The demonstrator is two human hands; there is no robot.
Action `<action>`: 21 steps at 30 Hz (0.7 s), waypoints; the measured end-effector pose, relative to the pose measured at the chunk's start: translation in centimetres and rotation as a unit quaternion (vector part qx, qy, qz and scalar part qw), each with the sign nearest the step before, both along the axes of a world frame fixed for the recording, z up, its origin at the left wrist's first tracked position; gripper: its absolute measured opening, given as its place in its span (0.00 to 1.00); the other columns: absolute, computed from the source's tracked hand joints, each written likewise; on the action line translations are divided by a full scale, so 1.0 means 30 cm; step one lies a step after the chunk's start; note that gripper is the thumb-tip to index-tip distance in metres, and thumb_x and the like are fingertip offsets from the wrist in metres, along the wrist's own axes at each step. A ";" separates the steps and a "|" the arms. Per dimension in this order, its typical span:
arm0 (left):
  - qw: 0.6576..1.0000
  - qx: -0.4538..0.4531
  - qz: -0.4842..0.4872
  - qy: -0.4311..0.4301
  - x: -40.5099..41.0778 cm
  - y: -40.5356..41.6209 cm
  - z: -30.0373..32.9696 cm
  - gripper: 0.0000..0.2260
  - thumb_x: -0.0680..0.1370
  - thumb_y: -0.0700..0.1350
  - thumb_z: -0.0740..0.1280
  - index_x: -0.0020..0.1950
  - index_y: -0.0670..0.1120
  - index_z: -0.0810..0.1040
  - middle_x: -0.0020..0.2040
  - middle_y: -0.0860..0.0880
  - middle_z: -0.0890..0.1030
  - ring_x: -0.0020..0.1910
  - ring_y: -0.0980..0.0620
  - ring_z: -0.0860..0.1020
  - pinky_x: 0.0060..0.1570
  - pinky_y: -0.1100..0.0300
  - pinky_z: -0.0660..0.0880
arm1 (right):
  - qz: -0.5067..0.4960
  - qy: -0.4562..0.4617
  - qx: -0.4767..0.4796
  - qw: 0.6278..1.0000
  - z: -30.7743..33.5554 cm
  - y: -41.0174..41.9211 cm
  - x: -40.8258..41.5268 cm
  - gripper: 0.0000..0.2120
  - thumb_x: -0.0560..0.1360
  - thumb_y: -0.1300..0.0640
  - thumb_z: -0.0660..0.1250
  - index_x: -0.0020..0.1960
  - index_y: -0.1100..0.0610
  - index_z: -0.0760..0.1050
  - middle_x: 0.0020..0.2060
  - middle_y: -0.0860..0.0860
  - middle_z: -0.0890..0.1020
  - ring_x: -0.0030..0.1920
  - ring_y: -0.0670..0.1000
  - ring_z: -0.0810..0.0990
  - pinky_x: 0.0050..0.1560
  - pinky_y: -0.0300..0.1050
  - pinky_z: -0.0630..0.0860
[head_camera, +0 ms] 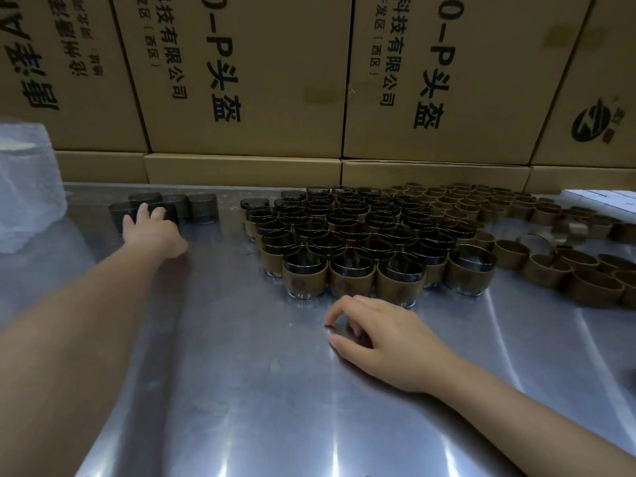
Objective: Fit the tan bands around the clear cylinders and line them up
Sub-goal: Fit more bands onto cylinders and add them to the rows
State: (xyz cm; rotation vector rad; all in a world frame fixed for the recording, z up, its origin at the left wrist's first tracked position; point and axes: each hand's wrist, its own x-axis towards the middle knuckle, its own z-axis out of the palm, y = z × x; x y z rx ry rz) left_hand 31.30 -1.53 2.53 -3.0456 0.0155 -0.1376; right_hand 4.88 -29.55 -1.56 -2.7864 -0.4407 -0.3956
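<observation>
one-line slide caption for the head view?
Left hand reaches for bare clear cylinders; right hand rests on the steel table before banded cylinders and loose tan bands.

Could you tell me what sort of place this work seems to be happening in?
Probably a small factory or packing workshop. A steel worktable holds dozens of banded cylinders packed in rows beside loose tan bands, and stacked printed cardboard cartons form a wall right behind the table.
</observation>
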 end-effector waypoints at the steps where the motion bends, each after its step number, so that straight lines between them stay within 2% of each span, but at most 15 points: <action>1: 1.000 -0.008 -0.003 -0.017 -0.003 -0.002 0.002 0.20 0.80 0.49 0.59 0.71 0.43 0.71 0.77 0.43 0.56 0.76 0.41 0.50 0.74 0.46 0.51 | -0.001 0.001 0.001 1.000 0.000 -0.001 0.000 0.09 0.77 0.41 0.58 0.54 0.41 0.69 0.37 0.39 0.69 0.42 0.40 0.69 0.39 0.35 0.64; 4: 0.998 -0.046 -0.013 -0.044 -0.026 -0.015 0.001 0.20 0.79 0.49 0.61 0.66 0.40 0.74 0.69 0.41 0.64 0.69 0.40 0.61 0.71 0.48 0.57 | -0.004 0.003 0.002 1.000 0.000 -0.001 -0.001 0.09 0.77 0.40 0.59 0.55 0.41 0.69 0.37 0.40 0.70 0.41 0.40 0.69 0.38 0.34 0.64; 7: 0.997 -0.053 -0.021 -0.055 -0.065 -0.044 -0.039 0.19 0.79 0.48 0.61 0.65 0.39 0.74 0.68 0.41 0.65 0.68 0.40 0.63 0.73 0.48 0.52 | -0.008 0.009 0.002 1.000 0.002 0.000 -0.004 0.09 0.77 0.40 0.59 0.55 0.41 0.69 0.37 0.40 0.69 0.40 0.38 0.69 0.37 0.33 0.62; 9: 0.993 -0.074 -0.028 -0.089 -0.094 -0.058 -0.078 0.18 0.79 0.46 0.59 0.64 0.38 0.75 0.66 0.41 0.67 0.67 0.40 0.65 0.72 0.49 0.52 | -0.010 0.013 0.002 1.000 0.004 0.001 -0.007 0.09 0.77 0.41 0.59 0.55 0.41 0.69 0.38 0.40 0.70 0.41 0.39 0.70 0.37 0.33 0.63; 14: 0.975 -0.088 -0.094 -0.181 -0.185 -0.087 -0.108 0.12 0.77 0.39 0.63 0.55 0.33 0.80 0.63 0.38 0.69 0.58 0.36 0.70 0.59 0.48 0.66 | -0.018 0.013 0.006 1.000 0.004 0.001 -0.007 0.09 0.77 0.41 0.59 0.54 0.42 0.69 0.38 0.41 0.71 0.39 0.36 0.69 0.35 0.33 0.61; 16: 0.970 -0.087 -0.108 -0.200 -0.227 -0.097 -0.095 0.12 0.76 0.37 0.63 0.57 0.35 0.79 0.62 0.37 0.71 0.58 0.36 0.70 0.55 0.47 0.70 | -0.018 0.011 0.007 1.000 0.004 0.000 -0.006 0.09 0.77 0.41 0.60 0.54 0.42 0.69 0.38 0.41 0.71 0.39 0.37 0.69 0.35 0.33 0.61; 19: 0.963 -0.080 -0.132 -0.221 -0.282 -0.110 -0.069 0.17 0.76 0.34 0.62 0.64 0.40 0.78 0.61 0.37 0.75 0.57 0.35 0.73 0.52 0.45 0.72 | -0.020 0.006 0.013 1.000 0.004 -0.001 -0.007 0.09 0.77 0.41 0.60 0.54 0.43 0.70 0.37 0.41 0.71 0.38 0.39 0.69 0.35 0.35 0.62; 21: 0.948 -0.161 -0.138 -0.239 -0.332 -0.131 -0.060 0.16 0.77 0.34 0.62 0.64 0.41 0.78 0.60 0.37 0.77 0.57 0.35 0.74 0.52 0.45 0.73 | -0.023 0.004 0.015 1.000 0.005 -0.001 -0.008 0.09 0.77 0.42 0.61 0.53 0.44 0.70 0.36 0.41 0.70 0.37 0.39 0.69 0.34 0.35 0.63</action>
